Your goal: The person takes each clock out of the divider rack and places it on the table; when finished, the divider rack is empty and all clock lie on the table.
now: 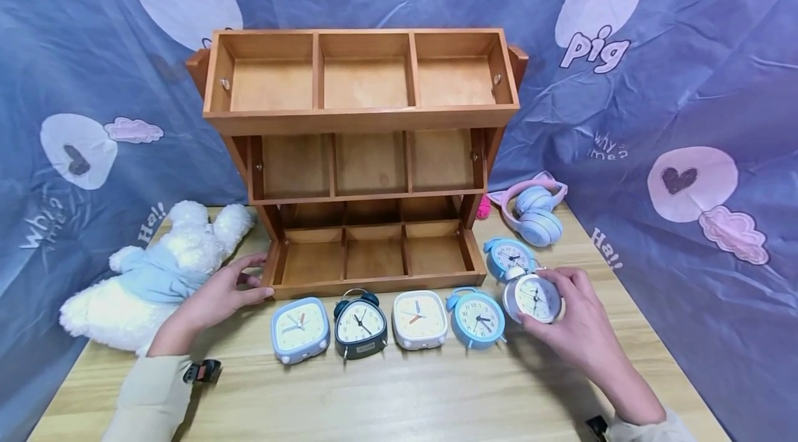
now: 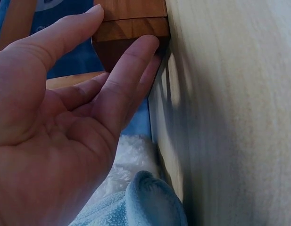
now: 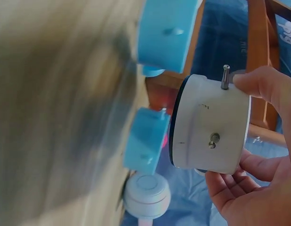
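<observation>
My left hand [image 1: 227, 293] is at the lower left corner of a wooden tiered organizer [image 1: 361, 121]. In the left wrist view its extended thumb and fingers touch the wooden corner [image 2: 131, 28]. On the right, my right hand [image 1: 576, 321] grips a round white alarm clock [image 1: 533, 298] by its body, thumb on one side and fingers on the other. The right wrist view shows its short metal legs, clear of the table. A blue alarm clock [image 1: 511, 257] stands just behind it, and another blue alarm clock [image 1: 478, 319] to its left.
Along the organizer's front stand a light-blue square clock [image 1: 300, 330], a black alarm clock [image 1: 360, 324] and a white square clock [image 1: 420, 319]. A white plush toy [image 1: 162, 276] lies at left. Pink-and-blue headphones [image 1: 537, 213] lie at back right, near a pink ball [image 1: 483, 207].
</observation>
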A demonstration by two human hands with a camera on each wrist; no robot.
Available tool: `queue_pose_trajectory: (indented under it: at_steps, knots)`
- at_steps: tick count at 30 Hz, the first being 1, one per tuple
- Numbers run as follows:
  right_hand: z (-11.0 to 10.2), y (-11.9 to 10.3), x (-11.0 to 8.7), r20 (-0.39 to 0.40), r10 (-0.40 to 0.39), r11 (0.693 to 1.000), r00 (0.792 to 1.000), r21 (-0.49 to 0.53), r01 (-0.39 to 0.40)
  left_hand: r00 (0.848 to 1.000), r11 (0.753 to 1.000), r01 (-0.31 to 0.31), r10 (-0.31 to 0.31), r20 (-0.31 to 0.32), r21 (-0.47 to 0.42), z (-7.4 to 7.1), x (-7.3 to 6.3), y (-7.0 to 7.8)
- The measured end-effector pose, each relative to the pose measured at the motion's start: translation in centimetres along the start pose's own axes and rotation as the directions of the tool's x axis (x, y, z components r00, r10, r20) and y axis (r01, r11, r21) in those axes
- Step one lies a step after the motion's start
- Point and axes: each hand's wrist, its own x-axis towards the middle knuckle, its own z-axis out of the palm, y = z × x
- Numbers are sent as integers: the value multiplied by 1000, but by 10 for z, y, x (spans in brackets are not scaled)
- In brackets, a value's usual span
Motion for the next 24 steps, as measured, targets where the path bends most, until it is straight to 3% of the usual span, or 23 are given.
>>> queue_pose_trajectory:
  at_steps: [12, 24]
  knots:
    - [4, 14, -15, 101, 11, 999, 995, -52, -5, 1000, 1000, 19, -19, 4, 9, 0, 0, 3]
    - [7, 30, -10, 192, 35, 997, 981, -69, -22, 1000, 1000, 19, -19, 4, 10, 0, 1, 0]
